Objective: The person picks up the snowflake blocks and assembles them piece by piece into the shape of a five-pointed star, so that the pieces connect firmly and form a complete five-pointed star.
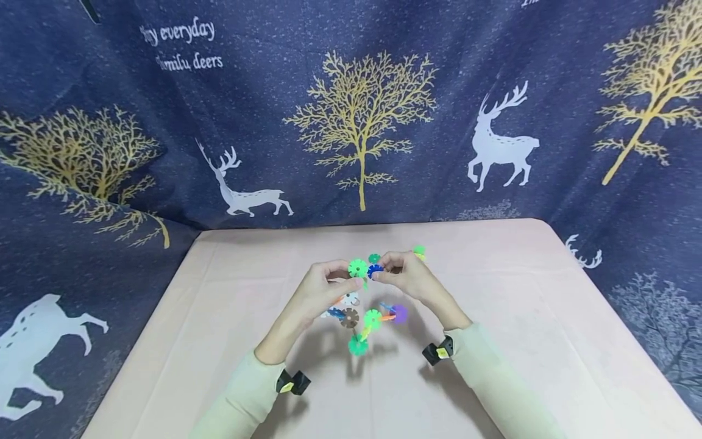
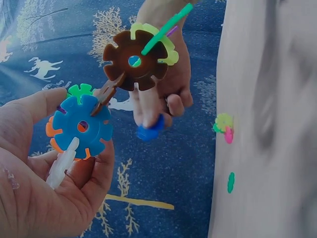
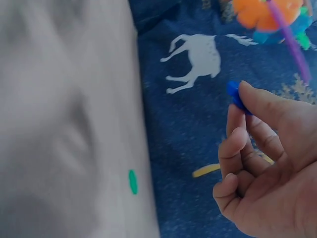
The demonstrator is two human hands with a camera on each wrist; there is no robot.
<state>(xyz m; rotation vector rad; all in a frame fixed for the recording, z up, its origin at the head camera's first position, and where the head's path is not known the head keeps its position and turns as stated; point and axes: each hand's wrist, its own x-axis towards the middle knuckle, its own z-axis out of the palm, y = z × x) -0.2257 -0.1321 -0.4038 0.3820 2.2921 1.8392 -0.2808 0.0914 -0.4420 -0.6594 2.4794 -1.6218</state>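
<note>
My left hand grips a linked build of slotted plastic discs. In the head view its bright green disc is at the fingertips, with a brown disc, a purple disc and several others hanging lower. The left wrist view has a light blue disc close to the palm. My right hand pinches a single dark blue disc between thumb and forefinger. In the head view this disc is just right of the bright green one; whether they touch, I cannot tell.
A loose green disc lies on the pale pink table beyond my hands. Farther right, a small yellow-green cluster lies partly behind the right hand. A dark blue curtain with trees and deer hangs behind the table.
</note>
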